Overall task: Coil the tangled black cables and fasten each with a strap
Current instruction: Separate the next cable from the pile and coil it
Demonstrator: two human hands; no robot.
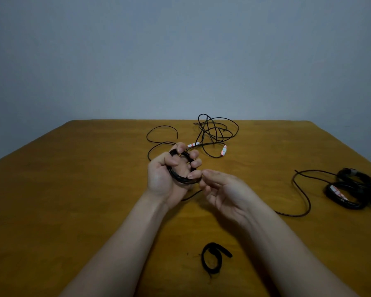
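My left hand (165, 179) grips a small coil of black cable (181, 177), fingers curled round its loops, above the middle of the wooden table (73, 189). My right hand (221, 191) is just right of the coil, palm up. Its curled fingertips pinch the cable's loose tail (192, 195), which runs on under my right forearm and loops out on the right (302, 198). A black strap (212, 259), curled into a loop, lies on the table near me between my forearms. A tangled black cable (216, 131) with white-and-red tagged ends (223, 150) lies behind my hands.
Several coiled black cable bundles (351, 191) lie at the table's right edge, some with white-and-red tags. A loose strand (161, 133) curves at the back left of my hands. A plain grey wall stands behind the table.
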